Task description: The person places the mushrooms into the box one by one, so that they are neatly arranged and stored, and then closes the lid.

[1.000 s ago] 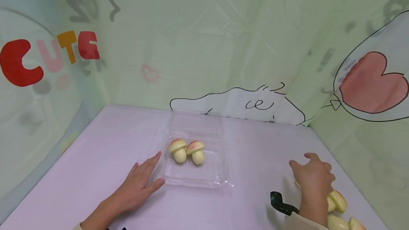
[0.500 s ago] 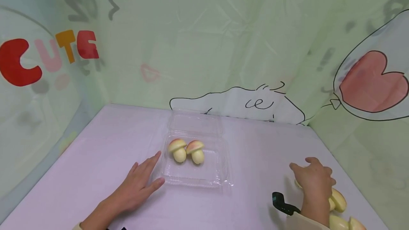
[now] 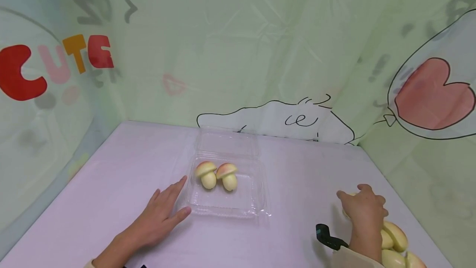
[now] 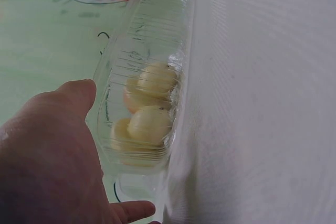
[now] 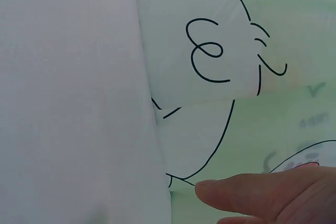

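Two toy mushrooms [image 3: 227, 176] with pinkish-yellow caps and pale stems lie side by side in the left half of an open clear plastic clamshell box [image 3: 238, 208]. My left hand [image 3: 160, 216] rests beside the box's left side, fingers straight and thumb spread; the left wrist view shows the mushrooms [image 4: 149, 124] through the clear wall. On the right, my right hand [image 3: 364, 210] grips another toy mushroom [image 3: 346, 213] from above, mostly hidden under the palm and fingers. The right wrist view shows only the thumb [image 5: 247, 192] and part of the hand, not the mushroom.
More toy mushrooms [image 3: 396, 237] lie by the right wrist, near the table's right edge. A black wrist device [image 3: 329, 239] sticks out by the right sleeve. Printed green curtains [image 3: 238, 53] enclose the back and sides of the pale table [image 3: 148, 156].
The right hand has dipped slightly, and a bit of pale mushroom now shows between thumb and forefinger. A mushroom beside its wrist has shifted right. The left hand and box stay put.
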`<state>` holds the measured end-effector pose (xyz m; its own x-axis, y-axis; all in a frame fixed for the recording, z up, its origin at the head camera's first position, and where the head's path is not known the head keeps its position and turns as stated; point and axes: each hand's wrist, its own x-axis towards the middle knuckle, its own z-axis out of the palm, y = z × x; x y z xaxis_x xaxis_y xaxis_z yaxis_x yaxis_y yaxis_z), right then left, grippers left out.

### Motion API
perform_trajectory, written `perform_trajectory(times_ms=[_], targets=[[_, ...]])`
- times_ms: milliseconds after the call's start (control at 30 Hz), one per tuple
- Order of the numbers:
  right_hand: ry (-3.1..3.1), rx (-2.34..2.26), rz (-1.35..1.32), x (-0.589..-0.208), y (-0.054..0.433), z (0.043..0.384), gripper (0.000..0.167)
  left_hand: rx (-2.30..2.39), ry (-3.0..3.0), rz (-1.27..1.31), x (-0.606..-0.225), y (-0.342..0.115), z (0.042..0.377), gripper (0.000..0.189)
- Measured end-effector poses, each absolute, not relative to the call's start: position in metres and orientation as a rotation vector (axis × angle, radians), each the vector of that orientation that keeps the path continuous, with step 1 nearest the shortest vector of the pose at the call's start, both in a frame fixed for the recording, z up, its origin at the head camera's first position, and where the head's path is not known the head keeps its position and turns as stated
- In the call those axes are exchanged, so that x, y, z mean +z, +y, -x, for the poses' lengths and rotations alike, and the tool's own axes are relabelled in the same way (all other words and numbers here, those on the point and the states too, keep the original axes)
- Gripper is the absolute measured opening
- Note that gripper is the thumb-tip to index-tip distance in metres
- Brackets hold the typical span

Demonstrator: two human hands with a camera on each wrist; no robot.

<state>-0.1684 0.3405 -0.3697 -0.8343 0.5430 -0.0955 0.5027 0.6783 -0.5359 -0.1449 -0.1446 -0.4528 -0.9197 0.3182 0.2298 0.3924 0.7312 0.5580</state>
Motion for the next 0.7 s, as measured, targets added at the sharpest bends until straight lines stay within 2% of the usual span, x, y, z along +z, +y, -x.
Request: perform_trajectory(times_ms=[300,700], targets=[[-2.721,0.794,0.825,-0.378,0.342,0.169,0.059,-0.945,-2.803,0.58,-0.453,-0.145,0.145,0.074],[-2.62,0.794,0.784,-0.392,0.343,0.175,0.056,-0.944,-2.798,0.581,-0.457,-0.146,0.147,0.074]])
